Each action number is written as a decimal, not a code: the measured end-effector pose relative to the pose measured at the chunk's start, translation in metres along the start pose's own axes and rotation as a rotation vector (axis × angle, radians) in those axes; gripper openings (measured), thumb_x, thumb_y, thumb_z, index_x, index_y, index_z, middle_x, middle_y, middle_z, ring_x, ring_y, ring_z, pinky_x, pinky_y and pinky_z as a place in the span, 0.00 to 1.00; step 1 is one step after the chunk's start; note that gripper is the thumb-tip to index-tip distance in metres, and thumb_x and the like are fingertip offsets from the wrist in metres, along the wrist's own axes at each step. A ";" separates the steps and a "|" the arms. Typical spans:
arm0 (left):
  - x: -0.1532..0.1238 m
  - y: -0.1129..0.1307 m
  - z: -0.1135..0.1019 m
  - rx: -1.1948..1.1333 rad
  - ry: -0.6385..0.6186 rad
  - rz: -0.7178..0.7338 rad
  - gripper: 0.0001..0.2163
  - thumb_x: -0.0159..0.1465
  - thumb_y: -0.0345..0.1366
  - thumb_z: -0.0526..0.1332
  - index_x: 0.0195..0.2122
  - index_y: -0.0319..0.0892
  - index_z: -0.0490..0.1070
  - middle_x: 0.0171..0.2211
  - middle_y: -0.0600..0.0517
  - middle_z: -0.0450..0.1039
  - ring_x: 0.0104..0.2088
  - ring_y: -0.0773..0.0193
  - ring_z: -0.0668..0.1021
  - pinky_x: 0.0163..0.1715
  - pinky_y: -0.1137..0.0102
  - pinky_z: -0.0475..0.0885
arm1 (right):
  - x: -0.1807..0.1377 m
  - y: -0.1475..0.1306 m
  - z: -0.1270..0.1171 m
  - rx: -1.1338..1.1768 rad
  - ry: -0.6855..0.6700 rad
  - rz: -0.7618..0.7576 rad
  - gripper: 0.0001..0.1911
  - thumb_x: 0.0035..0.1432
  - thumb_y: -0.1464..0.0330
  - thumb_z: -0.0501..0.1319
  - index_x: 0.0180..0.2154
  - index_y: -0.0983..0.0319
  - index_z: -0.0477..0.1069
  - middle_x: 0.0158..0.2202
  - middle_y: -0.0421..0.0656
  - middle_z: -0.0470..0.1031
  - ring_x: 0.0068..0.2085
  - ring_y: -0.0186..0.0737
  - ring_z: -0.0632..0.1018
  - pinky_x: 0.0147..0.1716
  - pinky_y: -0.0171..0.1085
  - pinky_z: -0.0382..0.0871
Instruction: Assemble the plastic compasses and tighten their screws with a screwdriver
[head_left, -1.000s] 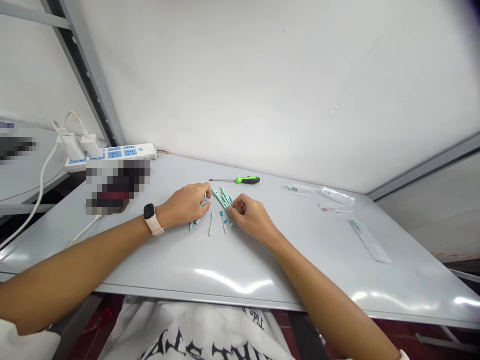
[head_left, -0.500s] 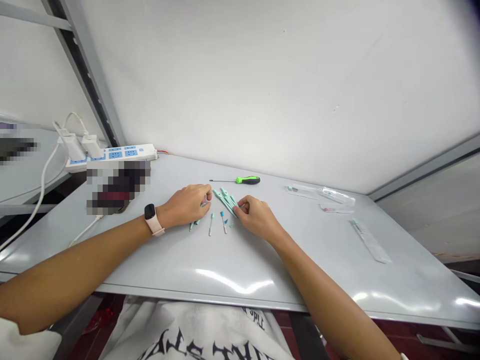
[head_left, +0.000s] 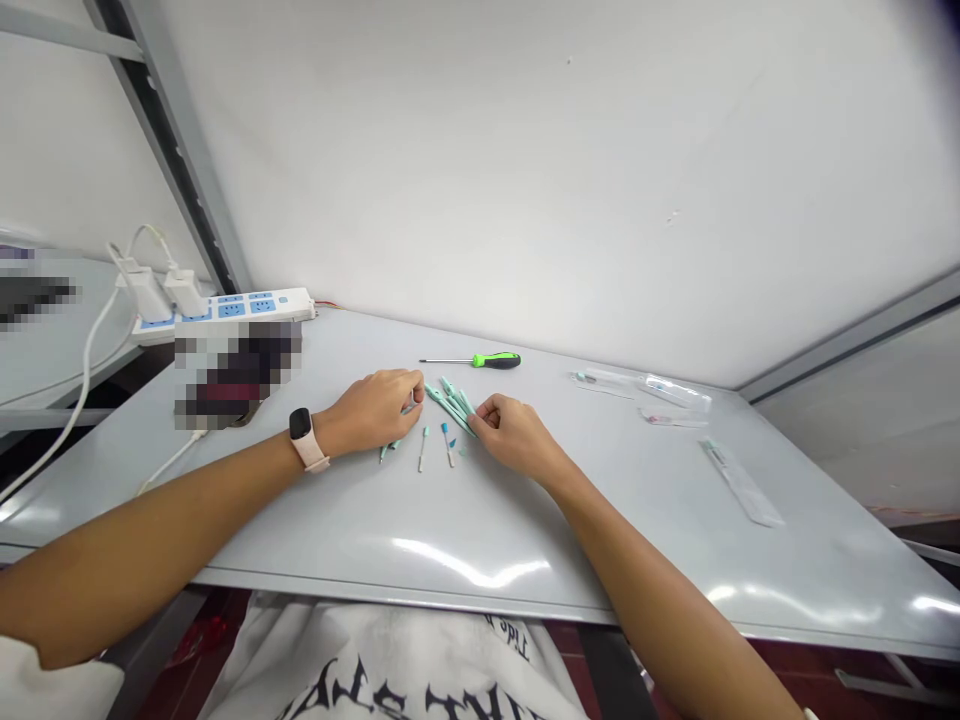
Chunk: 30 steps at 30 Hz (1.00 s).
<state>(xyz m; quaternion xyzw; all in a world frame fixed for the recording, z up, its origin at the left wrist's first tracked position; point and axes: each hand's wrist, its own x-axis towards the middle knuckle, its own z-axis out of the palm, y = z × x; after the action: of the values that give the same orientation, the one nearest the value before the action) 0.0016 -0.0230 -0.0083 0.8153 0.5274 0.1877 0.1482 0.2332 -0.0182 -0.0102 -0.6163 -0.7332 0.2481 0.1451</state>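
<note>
Mint-green drawing compasses (head_left: 448, 400) lie between my hands, their hinge heads pointing away from me. My right hand (head_left: 514, 432) is closed, thumb and fingertips pinching the leg ends of these compasses. Curled fingers of my left hand (head_left: 382, 408) wrap another mint-green compass (head_left: 387, 450), whose legs stick out below the palm; the rest of it is hidden. Just in front of the hands lie two small tubes, one with a mint cap (head_left: 424, 448) and one with a blue cap (head_left: 448, 444). Tiny teal pieces (head_left: 453, 443) rest beside the blue-capped one.
Behind the hands lies a green-and-black screwdriver (head_left: 495, 360). Clear plastic sleeves (head_left: 675, 393) are at the back right, and another long sleeve (head_left: 742, 483) is nearer. A white power strip (head_left: 247, 305) with chargers and a blurred-out dark object (head_left: 240, 375) sit at left.
The compasses at my right hand have shifted and turned very slightly, their heads a little differently placed. Both hands stay almost where they were.
</note>
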 end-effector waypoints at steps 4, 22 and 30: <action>0.000 0.001 -0.001 -0.013 0.000 0.005 0.03 0.65 0.35 0.54 0.35 0.45 0.66 0.33 0.51 0.73 0.32 0.58 0.73 0.32 0.64 0.63 | 0.000 0.002 0.001 0.080 0.034 -0.038 0.07 0.61 0.64 0.60 0.30 0.57 0.67 0.26 0.41 0.74 0.29 0.41 0.73 0.28 0.38 0.62; 0.003 0.009 -0.006 -0.684 -0.041 0.005 0.17 0.65 0.50 0.64 0.43 0.41 0.76 0.36 0.49 0.77 0.36 0.61 0.78 0.34 0.67 0.72 | -0.014 -0.010 0.006 0.403 0.090 -0.411 0.11 0.67 0.58 0.57 0.35 0.58 0.64 0.25 0.36 0.67 0.26 0.36 0.65 0.28 0.38 0.60; 0.004 0.011 -0.009 -0.990 -0.114 -0.042 0.17 0.61 0.49 0.70 0.40 0.38 0.77 0.35 0.46 0.82 0.35 0.58 0.83 0.31 0.67 0.77 | -0.016 -0.011 0.005 0.395 0.060 -0.461 0.11 0.68 0.58 0.56 0.36 0.58 0.64 0.26 0.37 0.67 0.27 0.35 0.65 0.28 0.37 0.61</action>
<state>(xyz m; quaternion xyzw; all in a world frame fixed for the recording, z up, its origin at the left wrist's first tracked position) 0.0075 -0.0234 0.0050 0.6454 0.3823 0.3676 0.5498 0.2250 -0.0364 -0.0070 -0.4006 -0.7866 0.3281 0.3362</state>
